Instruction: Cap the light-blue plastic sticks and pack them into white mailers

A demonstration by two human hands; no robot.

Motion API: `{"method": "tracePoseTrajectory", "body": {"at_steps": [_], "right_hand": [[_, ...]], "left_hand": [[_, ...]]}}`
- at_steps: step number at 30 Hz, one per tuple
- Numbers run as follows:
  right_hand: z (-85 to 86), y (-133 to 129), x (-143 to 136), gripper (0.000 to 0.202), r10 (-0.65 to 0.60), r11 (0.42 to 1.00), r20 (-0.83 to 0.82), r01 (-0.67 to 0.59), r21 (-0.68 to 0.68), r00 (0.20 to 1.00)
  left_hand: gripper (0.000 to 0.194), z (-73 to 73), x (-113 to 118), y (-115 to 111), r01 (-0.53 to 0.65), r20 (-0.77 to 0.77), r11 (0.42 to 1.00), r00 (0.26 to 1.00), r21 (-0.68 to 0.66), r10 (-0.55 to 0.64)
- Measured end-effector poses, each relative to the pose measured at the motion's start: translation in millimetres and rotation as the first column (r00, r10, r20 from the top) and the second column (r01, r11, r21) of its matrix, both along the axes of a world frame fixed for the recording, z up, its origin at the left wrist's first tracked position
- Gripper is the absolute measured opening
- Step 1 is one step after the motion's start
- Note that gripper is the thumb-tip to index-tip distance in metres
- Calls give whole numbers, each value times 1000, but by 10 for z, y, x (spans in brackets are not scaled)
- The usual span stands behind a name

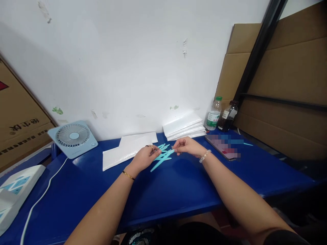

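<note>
Several flat, tapered turquoise sticks (pixel 166 158) lie crossed over one another in a small pile on the blue table (pixel 178 190). My right hand (pixel 188 147) pinches the upper end of one long stick (pixel 159 164), whose narrow tip points down and to the left. On the pile's left side, my left hand (pixel 146 157) has its thumb and fingers closed at the ends of the sticks; its fingertips partly cover what they grip. White padded envelopes (pixel 119 156) lie just behind and left of my left hand.
A stack of white padded envelopes (pixel 182 126) leans against the wall. Two bottles, one clear (pixel 214 114) and one dark (pixel 227 117), stand at the back right beside a phone (pixel 222 148). At left are a blue fan (pixel 74 137), its white cable (pixel 48 183) and a white device (pixel 19 194).
</note>
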State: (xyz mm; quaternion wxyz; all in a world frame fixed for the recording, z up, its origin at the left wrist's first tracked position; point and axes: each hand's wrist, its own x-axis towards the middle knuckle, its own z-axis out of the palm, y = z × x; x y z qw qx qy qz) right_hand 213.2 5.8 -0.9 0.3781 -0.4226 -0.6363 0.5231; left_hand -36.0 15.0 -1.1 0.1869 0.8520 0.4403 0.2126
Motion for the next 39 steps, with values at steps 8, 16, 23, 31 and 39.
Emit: {"method": "tracePoseTrajectory", "body": {"at_steps": [8, 16, 23, 31, 39], "right_hand": [[-171, 156, 131, 9, -344, 927, 518, 195, 320, 783], [-347, 243, 81, 8, -317, 935, 629, 121, 334, 709], [-135, 150, 155, 20, -272, 938, 337, 170, 303, 901], [-68, 88, 105, 22, -154, 951, 302, 58, 304, 941], [-72, 54, -17, 19, -60, 972, 274, -6, 233, 960]], "left_hand": [[18, -77, -19, 69, -28, -298, 995, 953, 91, 54], [28, -5, -73, 68, -58, -169, 993, 983, 106, 76], [29, 12, -107, 97, -60, -130, 994, 989, 86, 71], [30, -2, -123, 111, -54, -105, 995, 992, 83, 63], [26, 17, -62, 67, 14, -90, 995, 996, 97, -6]]}}
